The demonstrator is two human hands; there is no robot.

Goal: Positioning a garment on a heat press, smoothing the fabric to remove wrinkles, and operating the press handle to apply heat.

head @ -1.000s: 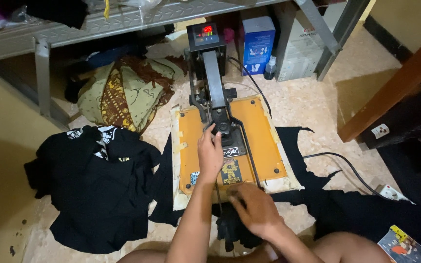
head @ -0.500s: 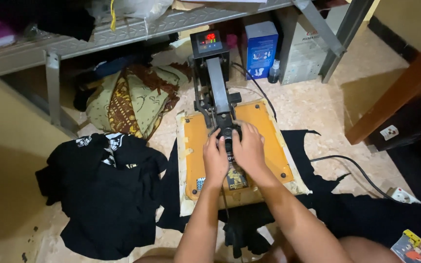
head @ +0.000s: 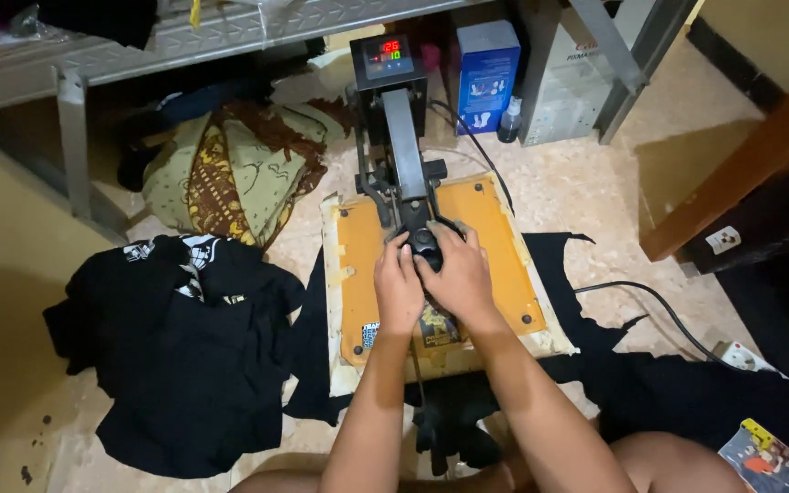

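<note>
- Orange top platen (head: pixel 495 265) of the heat press is down flat; black lever handle (head: pixel 424 245) sits over its middle, in front of the black press arm (head: pixel 404 151).
- Left hand (head: pixel 398 290) and right hand (head: pixel 456 274) are both on the handle, fingers (head: pixel 464 239) curled closed around the knob, side by side and touching.
- Black fabric (head: pixel 595 292) sticks out from under the platen on its right and near sides; black shirt pile (head: pixel 184 347) lies on the floor left of the platen.
- Judgement: keep both wrists in line with the press arm and load the handle straight, no sideways twist, so the platen stays square.
- Keep forearms off the orange plate; controller display (head: pixel 387 57) behind the platen is lit, so treat the plate as hot.
- Power cable (head: pixel 659 306) runs right of the platen; keep knees clear.
</note>
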